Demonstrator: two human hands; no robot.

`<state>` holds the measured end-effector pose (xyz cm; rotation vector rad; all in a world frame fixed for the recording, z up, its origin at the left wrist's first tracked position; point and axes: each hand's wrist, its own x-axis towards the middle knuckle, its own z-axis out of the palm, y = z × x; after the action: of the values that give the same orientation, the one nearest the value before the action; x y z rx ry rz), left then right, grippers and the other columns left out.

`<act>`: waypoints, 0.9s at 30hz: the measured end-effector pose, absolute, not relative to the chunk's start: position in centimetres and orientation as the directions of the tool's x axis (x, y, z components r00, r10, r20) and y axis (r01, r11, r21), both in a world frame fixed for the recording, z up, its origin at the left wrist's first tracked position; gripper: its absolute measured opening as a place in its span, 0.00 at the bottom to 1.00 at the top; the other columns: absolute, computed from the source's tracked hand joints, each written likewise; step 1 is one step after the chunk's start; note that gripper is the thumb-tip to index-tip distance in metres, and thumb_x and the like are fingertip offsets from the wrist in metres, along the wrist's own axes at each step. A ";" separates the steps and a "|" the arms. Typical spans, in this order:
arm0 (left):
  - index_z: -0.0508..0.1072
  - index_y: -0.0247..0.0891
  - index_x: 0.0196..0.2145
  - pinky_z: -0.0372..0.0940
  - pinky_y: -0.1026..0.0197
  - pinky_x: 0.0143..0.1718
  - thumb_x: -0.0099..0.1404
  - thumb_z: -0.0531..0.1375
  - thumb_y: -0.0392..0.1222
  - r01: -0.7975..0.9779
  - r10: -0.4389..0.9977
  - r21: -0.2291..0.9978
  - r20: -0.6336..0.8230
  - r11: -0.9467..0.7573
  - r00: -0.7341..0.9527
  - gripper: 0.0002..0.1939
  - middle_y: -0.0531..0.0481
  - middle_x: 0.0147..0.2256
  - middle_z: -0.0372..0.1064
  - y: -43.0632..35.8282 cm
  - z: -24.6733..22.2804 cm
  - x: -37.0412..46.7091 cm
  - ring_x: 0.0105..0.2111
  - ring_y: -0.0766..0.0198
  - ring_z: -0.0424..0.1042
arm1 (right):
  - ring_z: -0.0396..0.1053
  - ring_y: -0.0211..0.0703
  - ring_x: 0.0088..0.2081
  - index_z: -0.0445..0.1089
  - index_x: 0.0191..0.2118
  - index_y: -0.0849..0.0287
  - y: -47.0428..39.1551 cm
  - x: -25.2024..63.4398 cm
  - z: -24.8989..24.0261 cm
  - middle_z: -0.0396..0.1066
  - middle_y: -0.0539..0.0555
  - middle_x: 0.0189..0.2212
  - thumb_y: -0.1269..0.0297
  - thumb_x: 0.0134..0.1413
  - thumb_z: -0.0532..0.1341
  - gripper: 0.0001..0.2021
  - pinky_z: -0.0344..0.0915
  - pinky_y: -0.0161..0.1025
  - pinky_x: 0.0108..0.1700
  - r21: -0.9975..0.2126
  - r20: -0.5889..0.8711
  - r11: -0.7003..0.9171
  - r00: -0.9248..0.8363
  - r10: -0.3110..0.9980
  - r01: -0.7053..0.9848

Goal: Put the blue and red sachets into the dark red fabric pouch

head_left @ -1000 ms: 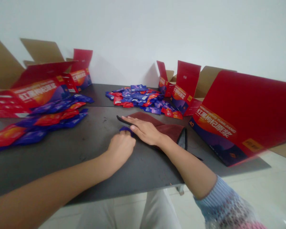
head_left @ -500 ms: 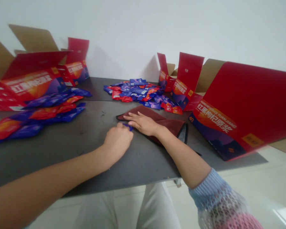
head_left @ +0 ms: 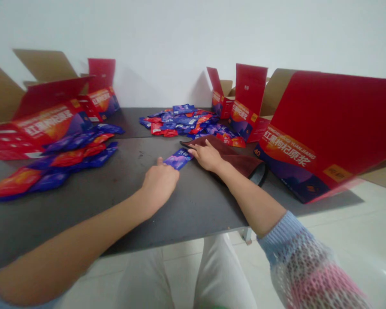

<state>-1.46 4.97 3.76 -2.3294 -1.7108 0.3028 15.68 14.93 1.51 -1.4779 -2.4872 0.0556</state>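
Wall: pale and plain [head_left: 167, 43], at the back of a dark gray table [head_left: 122, 184].
Left hand: curled up [head_left: 159, 184], with its fingers closed on the near end of a blue packet [head_left: 176, 160]. The fingers hide how they grip it.
Blue packet: low over the table, between the two hands. Its far end meets the edge of the brown cloth [head_left: 241, 163].
Right hand: spread out [head_left: 209, 156], palm down on the brown cloth. It is not holding on to anything that I can see.
What changed: the brown cloth and right hand have slid to the right, away from the left hand. Much more of the blue packet shows now, so it is easy to see.
Pile: red and blue packets [head_left: 186, 122] lie mixed up behind the cloth.
Rows: more packets [head_left: 70, 158] lie on the left.
Boxes: red open ones stand on the left [head_left: 48, 122] and right [head_left: 334, 124].
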 end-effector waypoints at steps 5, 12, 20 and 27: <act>0.80 0.30 0.42 0.72 0.51 0.38 0.69 0.49 0.28 0.915 0.957 -0.282 -0.052 -0.289 0.286 0.18 0.33 0.39 0.78 5.0 4.7 -1.7 0.40 0.47 0.79 | 0.67 0.55 0.60 0.70 0.58 0.61 12.0 14.6 3.0 0.75 0.61 0.52 0.47 0.71 0.39 0.31 0.54 0.53 0.65 -0.322 0.274 0.470 -0.394 0.877 0.822; 0.80 0.28 0.44 0.71 0.54 0.38 0.69 0.48 0.28 0.909 0.939 -0.251 0.003 -0.333 0.345 0.20 0.31 0.37 0.78 5.3 4.1 -2.6 0.40 0.48 0.79 | 0.47 0.49 0.70 0.57 0.68 0.56 11.3 12.5 1.5 0.56 0.55 0.68 0.55 0.72 0.41 0.26 0.43 0.58 0.70 -0.398 0.163 0.765 -0.781 0.603 0.507; 0.81 0.32 0.43 0.70 0.54 0.37 0.71 0.49 0.33 0.922 0.940 -0.200 0.003 -0.333 0.340 0.19 0.33 0.37 0.78 6.0 4.2 -2.7 0.40 0.47 0.79 | 0.38 0.57 0.72 0.53 0.70 0.49 13.4 13.2 1.6 0.49 0.50 0.70 0.54 0.66 0.55 0.29 0.40 0.68 0.69 -0.283 0.048 0.709 -0.729 0.683 0.646; 0.81 0.32 0.41 0.68 0.57 0.35 0.71 0.48 0.35 0.924 0.950 -0.227 -0.023 -0.307 0.310 0.20 0.34 0.37 0.79 6.1 3.7 -2.7 0.39 0.48 0.79 | 0.51 0.53 0.69 0.54 0.69 0.47 15.7 15.5 0.9 0.54 0.50 0.69 0.71 0.66 0.50 0.28 0.47 0.61 0.69 -0.227 0.083 0.500 -0.495 0.865 0.836</act>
<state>-2.70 6.07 3.73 -2.3993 -1.7363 0.2279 15.48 15.70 0.95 -1.4661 -2.5549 0.2331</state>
